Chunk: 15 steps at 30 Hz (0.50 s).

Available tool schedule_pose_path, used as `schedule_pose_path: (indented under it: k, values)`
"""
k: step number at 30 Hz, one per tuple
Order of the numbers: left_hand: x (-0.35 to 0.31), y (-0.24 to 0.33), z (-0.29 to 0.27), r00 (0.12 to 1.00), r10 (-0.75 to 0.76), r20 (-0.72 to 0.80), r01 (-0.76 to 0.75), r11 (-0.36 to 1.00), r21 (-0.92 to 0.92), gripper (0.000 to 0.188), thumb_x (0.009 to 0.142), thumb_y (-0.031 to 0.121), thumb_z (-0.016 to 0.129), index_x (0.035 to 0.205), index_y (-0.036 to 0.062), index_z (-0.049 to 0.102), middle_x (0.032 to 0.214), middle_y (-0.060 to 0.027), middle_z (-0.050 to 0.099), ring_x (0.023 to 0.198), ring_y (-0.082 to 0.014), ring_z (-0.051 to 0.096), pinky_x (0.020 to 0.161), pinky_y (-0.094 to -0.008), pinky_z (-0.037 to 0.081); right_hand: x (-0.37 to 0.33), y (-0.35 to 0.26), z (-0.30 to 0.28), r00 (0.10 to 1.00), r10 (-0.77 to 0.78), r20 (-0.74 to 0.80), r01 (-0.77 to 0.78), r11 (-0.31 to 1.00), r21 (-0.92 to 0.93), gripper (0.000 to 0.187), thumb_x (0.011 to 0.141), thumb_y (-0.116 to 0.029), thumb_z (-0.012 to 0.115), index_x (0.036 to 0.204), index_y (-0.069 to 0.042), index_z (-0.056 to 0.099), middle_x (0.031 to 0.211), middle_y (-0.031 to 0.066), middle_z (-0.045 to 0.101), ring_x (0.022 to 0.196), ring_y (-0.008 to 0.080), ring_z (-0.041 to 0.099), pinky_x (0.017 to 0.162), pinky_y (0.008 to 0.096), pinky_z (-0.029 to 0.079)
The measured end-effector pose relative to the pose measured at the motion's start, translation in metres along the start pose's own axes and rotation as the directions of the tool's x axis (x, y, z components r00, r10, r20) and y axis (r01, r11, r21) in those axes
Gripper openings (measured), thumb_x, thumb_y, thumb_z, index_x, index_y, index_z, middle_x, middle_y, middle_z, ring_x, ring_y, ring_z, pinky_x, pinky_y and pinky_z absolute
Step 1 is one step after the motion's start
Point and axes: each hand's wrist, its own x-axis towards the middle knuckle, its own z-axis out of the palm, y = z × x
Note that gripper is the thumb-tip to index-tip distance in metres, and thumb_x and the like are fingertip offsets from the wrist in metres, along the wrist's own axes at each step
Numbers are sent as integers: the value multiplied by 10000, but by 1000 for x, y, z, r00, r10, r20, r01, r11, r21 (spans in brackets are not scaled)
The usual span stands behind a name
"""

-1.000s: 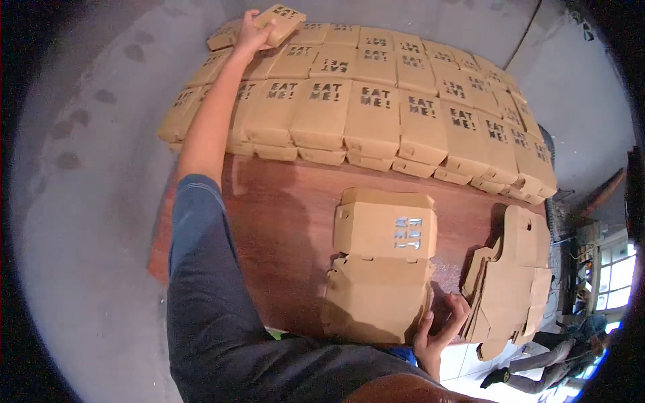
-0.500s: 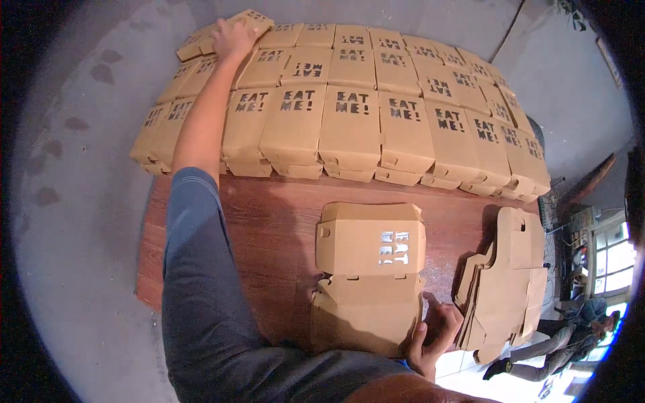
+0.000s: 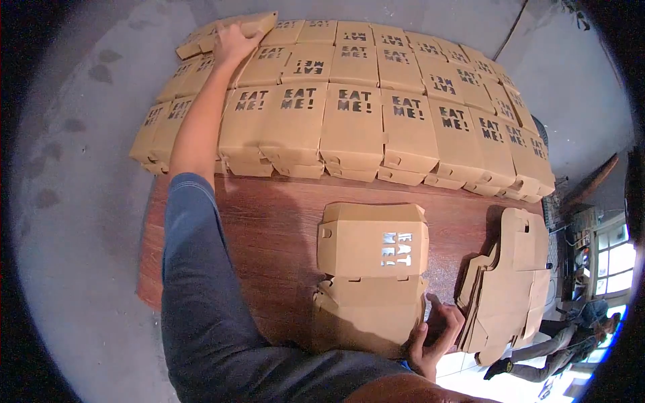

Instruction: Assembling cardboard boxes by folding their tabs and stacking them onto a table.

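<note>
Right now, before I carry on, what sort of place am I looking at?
Probably a small packing area: rows of closed cardboard boxes are stacked on a wood-grain table, with flat box blanks piled at the right and an unfolded cardboard box in front.

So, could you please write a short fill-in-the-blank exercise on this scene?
The ____ grip touches a far box.
The lid of the near box, by the right grip, is ____, not shut.
Flat cardboard lies to the ____ of the near box.
The table is reddish ____.

Missing words: left; open; right; brown.
</note>
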Motion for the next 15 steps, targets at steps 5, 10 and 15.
schedule_pose_path:
  k: [5,10,15]
  values:
    - [-29,9,-72,978,-29,-205,4,993,-121,766,738,591,781,1316,105,653,1274,-252,603,1186,-431,596,999,-509,495,0,1,13,993,6,-121,6,995,104,432,956,-199,605,1281,56,476,1182,238,476,1104,356,537,1002,476,486]
    - [-37,-108,-130,949,-313,36,310,948,71,835,693,604,782,1325,75,648,1262,-250,657,1191,-405,624,1022,-476,493,3,0,15,991,-15,-134,40,981,188,438,974,-185,577,1318,50,440,1223,226,429,1138,342,523,1018,522,492]
    - [-54,-166,-124,911,-341,233,315,938,143,841,686,605,753,1374,137,628,1283,-248,657,1205,-392,625,1019,-490,501,4,5,14,992,-62,-108,89,960,265,449,967,-173,584,1324,46,422,1231,215,430,1148,334,510,1043,539,479]
